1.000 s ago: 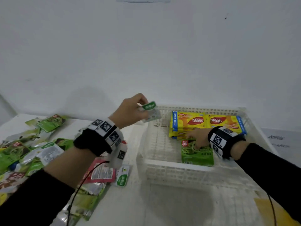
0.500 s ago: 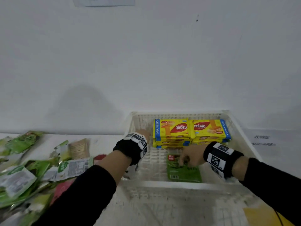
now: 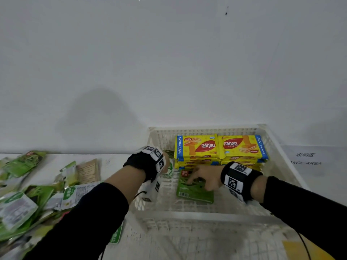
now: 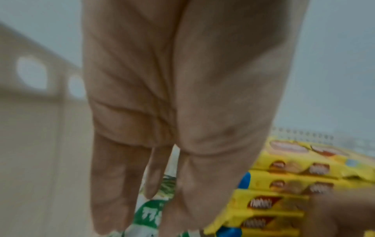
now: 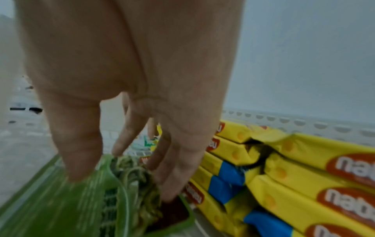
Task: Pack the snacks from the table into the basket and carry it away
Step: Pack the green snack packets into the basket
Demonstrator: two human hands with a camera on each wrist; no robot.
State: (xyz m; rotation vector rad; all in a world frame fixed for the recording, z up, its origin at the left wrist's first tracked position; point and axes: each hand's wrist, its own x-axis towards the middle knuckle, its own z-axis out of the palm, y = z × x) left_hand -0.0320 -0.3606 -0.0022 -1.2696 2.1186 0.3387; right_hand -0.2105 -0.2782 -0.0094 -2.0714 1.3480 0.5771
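1. Handling should be easy: the green snack packet (image 3: 195, 190) looks light, thin and slippery, so I would take it by an edge.
2. It lies flat in the basket (image 3: 206, 215), near the yellow wafer packs (image 3: 221, 147).
3. The right hand (image 3: 204, 178) presses it with spread fingers.
4. The left hand (image 4: 182, 112) pinches a white-green packet (image 3: 168, 170) at the basket's left wall.

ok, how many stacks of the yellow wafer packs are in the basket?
2. The left stack and right stack sit side by side against the far wall of the basket. The right hand partly hides the lower packs, so packs per stack is unclear.
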